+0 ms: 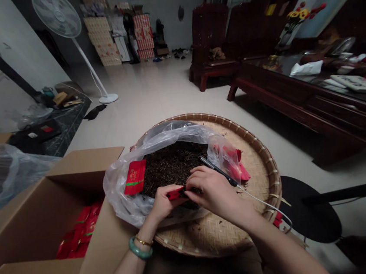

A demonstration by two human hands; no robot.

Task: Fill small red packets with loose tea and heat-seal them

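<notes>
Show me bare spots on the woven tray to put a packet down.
Bare weave: along the near rim of the round woven bamboo tray, below the wrists, and a strip by its right rim past loose red packets. Crowded middle: clear plastic bag of dark tea leaves, left hand and right hand pinching a small red packet.
</notes>
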